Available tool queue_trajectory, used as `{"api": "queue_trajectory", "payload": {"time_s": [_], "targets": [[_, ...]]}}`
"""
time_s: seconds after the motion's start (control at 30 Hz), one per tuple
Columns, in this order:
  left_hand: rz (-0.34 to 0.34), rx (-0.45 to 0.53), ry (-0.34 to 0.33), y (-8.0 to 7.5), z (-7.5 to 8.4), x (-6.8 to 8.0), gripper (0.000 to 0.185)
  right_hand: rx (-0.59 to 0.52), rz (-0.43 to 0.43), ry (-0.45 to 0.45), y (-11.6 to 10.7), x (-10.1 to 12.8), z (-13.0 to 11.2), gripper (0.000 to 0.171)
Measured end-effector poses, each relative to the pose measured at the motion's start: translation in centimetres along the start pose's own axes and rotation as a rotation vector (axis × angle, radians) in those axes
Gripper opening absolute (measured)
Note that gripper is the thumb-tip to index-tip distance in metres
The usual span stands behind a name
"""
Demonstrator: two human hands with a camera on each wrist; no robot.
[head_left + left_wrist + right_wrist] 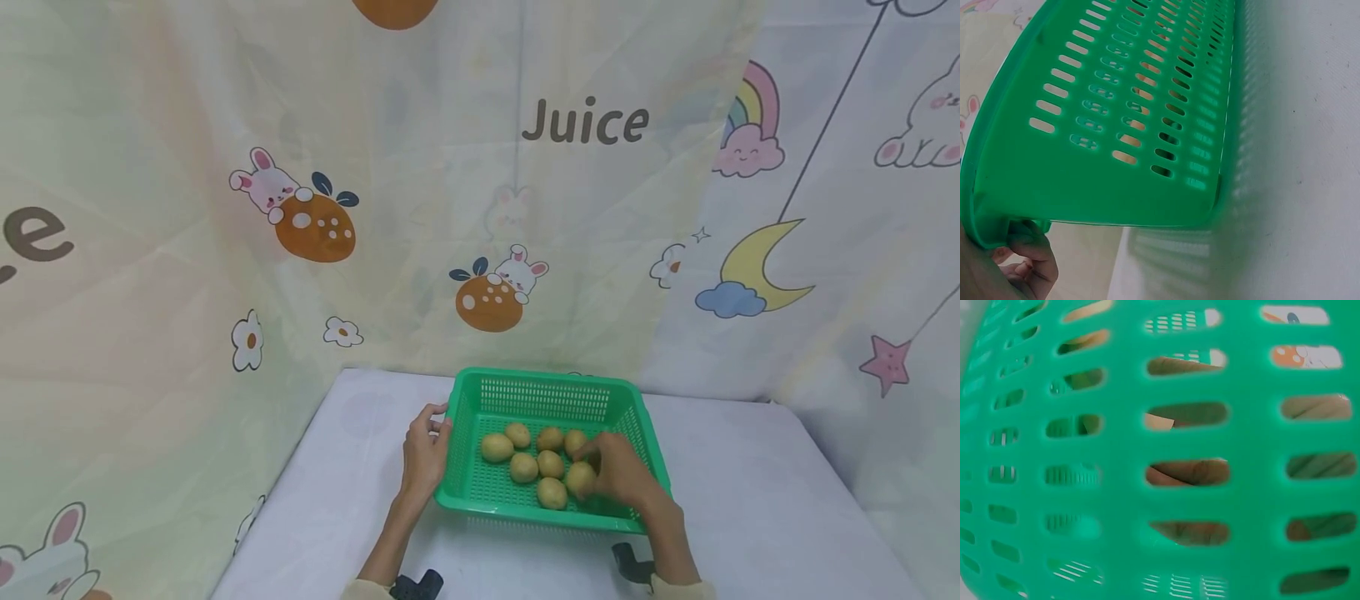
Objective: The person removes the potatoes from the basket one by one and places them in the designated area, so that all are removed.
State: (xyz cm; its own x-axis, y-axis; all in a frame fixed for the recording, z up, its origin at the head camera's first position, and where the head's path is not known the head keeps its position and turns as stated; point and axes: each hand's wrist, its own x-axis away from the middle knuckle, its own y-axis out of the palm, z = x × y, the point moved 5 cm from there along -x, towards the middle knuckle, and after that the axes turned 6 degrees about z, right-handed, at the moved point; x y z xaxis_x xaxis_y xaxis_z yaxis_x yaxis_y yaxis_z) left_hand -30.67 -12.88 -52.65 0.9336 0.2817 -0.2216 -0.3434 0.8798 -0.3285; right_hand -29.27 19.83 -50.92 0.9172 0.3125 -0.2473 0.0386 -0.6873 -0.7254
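Observation:
A green plastic basket (525, 512) with slotted walls stands on the white table, holding several round yellowish potatoes (523, 467). My left hand (425, 458) grips the basket's left rim from outside; in the left wrist view its curled fingers (1038, 247) hook under the rim at a corner. Reaching over the right side, my right hand (621, 471) is inside the basket with thumb and fingers bent around a potato (581, 481) at the right of the group. The slotted wall (1122, 444) fills the right wrist view and mostly hides that hand, showing it only through the slots.
The white tabletop (750, 483) extends on both sides of the basket. Behind it hangs a printed curtain (405, 275) with rabbits and fruit, close to the table's back edge. Each wrist wears a black camera mount (417, 586).

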Motion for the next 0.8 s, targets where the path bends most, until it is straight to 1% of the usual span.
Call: {"api": "queue_trajectory", "payload": {"time_s": [0.3,0.47,0.63,0.67,0.8], "targets": [[0.0,0.01,0.009,0.1,-0.1,-0.1,0.031,-0.037,0.014,0.068,-1.0,0.2,0.2,0.054],[-0.002,0.01,0.008,0.1,-0.2,-0.1,0.031,-0.045,0.031,0.046,-1.6,0.5,0.1,0.055],[0.004,0.001,0.003,0.1,-0.2,-0.1,0.031,-0.083,0.028,0.041,-2.1,0.6,-0.1,0.061],[0.006,0.002,0.003,0.0,-0.2,0.0,0.03,-0.092,0.026,0.048,-2.1,0.6,-0.1,0.061],[0.008,0.008,0.01,0.1,-0.2,0.0,0.031,-0.103,0.039,0.03,-2.5,0.8,-0.3,0.061]]}}
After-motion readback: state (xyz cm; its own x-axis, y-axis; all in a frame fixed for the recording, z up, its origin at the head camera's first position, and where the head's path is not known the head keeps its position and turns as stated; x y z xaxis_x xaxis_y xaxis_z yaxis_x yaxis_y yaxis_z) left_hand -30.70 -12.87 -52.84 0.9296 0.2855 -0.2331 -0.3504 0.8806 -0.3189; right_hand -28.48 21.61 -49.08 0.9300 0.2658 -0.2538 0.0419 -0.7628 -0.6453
